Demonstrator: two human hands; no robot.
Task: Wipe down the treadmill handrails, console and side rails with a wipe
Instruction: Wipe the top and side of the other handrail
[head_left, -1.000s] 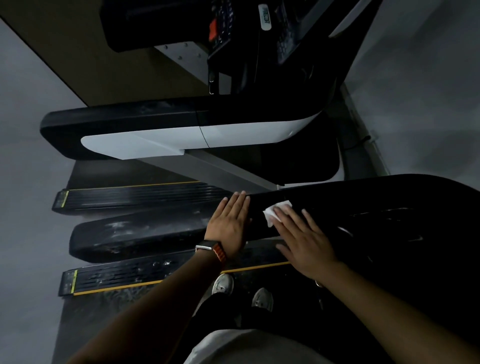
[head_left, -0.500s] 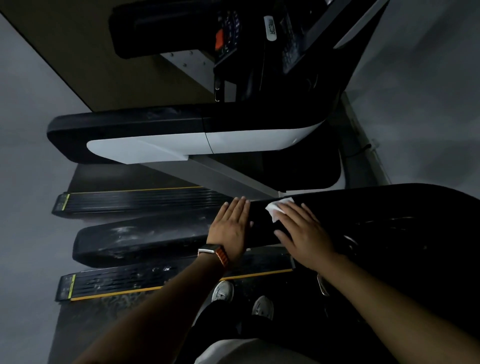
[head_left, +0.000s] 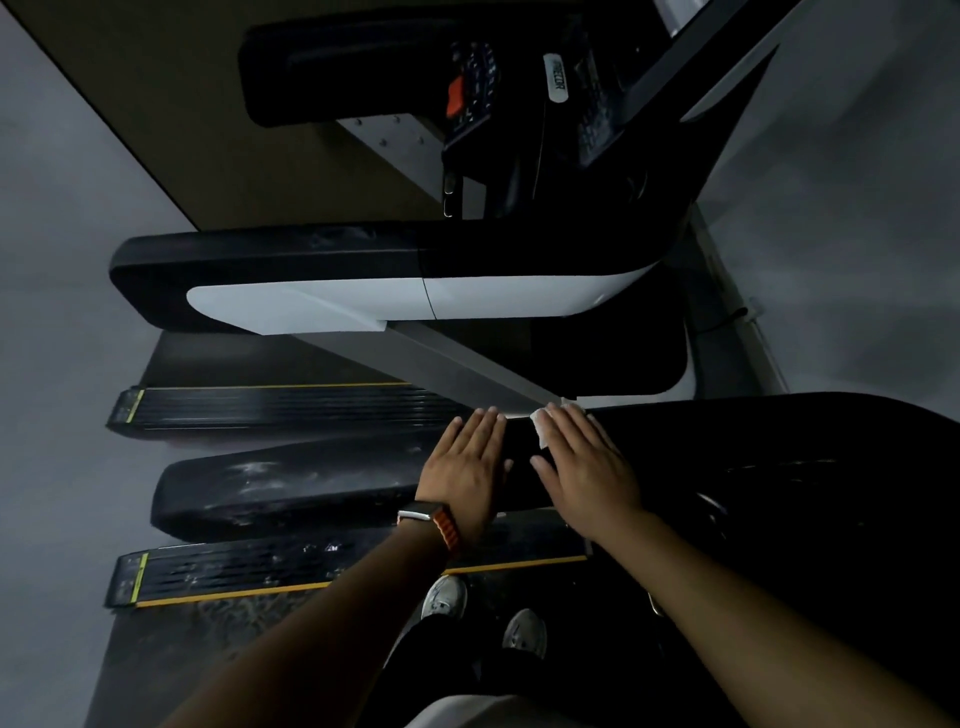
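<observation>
Grey floor lies dim around the treadmill, which we look down on from above. Its console sits at the top of the view, dark, with an orange button. Below it runs the far handrail, black on top and white on its side. The near handrail is a broad black arm, smeared with pale dust toward its free end. The ribbed, yellow-edged side rails lie lower down, one beyond the near handrail and one on our side of it.

Both our hands lie flat on the near handrail, side by side and just apart, fingers straight, gripping nothing. The left hand, with a watch on its wrist, rests on bare plastic. The right hand presses the wipe against the rail's far edge, and only a small white corner shows past the fingers.

We judge the wipe light, thin and limp, probably damp. It should slide easily on the smooth plastic but bunch or roll if we push on one edge. Pinning its middle under flat fingers seems best. For the rail's rounded edges, we would fold it and pinch it between thumb and fingers. The handrail is stiff and fixed, so it should take firm pressure.
</observation>
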